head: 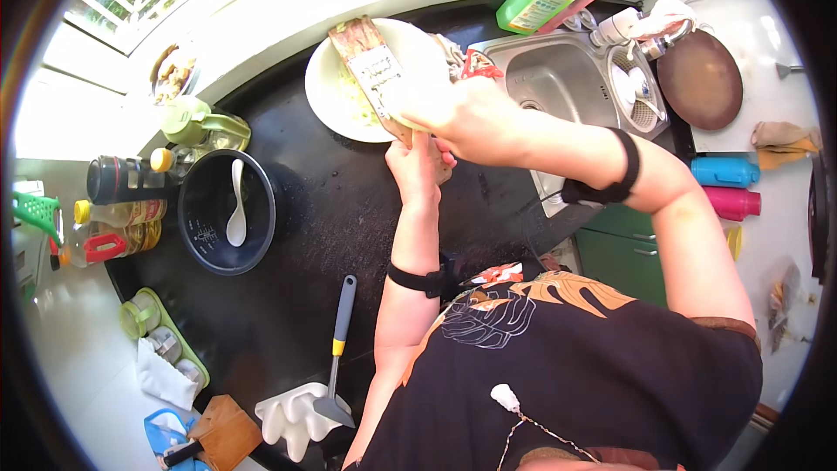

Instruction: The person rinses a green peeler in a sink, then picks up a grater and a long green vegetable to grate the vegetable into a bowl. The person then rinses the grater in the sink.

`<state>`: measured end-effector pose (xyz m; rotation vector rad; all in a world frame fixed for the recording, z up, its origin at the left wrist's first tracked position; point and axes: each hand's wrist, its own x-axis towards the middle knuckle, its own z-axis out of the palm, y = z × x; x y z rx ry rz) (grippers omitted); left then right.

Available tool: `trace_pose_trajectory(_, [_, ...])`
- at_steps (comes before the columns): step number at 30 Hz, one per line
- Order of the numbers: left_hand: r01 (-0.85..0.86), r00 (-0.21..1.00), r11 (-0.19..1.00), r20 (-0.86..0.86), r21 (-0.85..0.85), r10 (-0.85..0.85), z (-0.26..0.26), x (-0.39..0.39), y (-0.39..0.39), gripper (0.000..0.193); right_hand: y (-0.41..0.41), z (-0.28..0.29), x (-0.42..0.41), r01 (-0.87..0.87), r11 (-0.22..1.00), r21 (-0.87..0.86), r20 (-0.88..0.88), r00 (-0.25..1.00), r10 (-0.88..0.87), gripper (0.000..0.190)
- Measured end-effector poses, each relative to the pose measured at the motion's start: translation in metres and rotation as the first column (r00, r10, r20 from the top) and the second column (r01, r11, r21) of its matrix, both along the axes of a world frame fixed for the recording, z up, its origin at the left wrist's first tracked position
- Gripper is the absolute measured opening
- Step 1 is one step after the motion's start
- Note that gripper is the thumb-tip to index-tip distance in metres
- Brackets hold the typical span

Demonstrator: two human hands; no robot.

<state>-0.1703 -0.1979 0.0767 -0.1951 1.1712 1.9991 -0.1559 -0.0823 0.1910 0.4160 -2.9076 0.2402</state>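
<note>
My left hand (418,167) grips the lower end of a wooden grater (353,39) with a metal grating plate (376,69). The grater lies slanted across a white bowl (320,108), its far end over the rim. Pale green vegetable shreds (359,103) lie in the bowl, to the left of the grater. My right hand (480,121) is at the grater's near right side, its fingers curled around a pale vegetable piece (410,120). Glare washes out that piece and much of the bowl, so its outline is unclear.
A dark inner pot (196,209) with a white spoon (237,209) stands left, beside bottles and a green-lidded jug (186,121). A spatula (343,320) rests on a white holder (294,415) nearer me. Right are a steel sink (556,82), a green detergent bottle (536,3) and a frying pan (700,82).
</note>
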Motion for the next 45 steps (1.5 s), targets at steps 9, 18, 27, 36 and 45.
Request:
trace_pose_trajectory(9, [-0.010, 0.996, 1.000, 0.090, 0.005, 0.009, -0.002, 0.003, -0.001, 0.027, 0.020, 0.031, -0.036, 0.304, 0.942, 0.143, 0.162, 0.932, -0.326, 0.041])
trace_pose_trajectory(18, [-0.011, 0.999, 1.000, 0.038, 0.003, 0.011, 0.001, 0.004, 0.002, 0.028, 0.036, -0.016, -0.079, 0.122, 0.981, 0.148, 0.000, 0.992, -0.123, 0.024])
trace_pose_trajectory(27, [0.032, 0.999, 0.999, 0.035, -0.038, -0.031, -0.002, 0.001, -0.006, 0.031, -0.009, 0.020, 0.006, -0.048, 0.999, -0.016, 0.073, 0.996, 0.049, 0.033])
trace_pose_trajectory(36, [0.004, 0.996, 1.000, 0.089, 0.005, -0.004, -0.004, 0.001, -0.002, 0.030, 0.041, 0.006, -0.064, 0.093, 0.992, 0.081, -0.036, 0.995, -0.090, 0.033])
trace_pose_trajectory(45, [-0.002, 1.000, 1.000, 0.029, -0.025, 0.003, 0.003, 0.008, -0.004, 0.028, 0.014, -0.015, -0.066, 0.007, 0.986, 0.164, -0.013, 1.000, -0.005, 0.024])
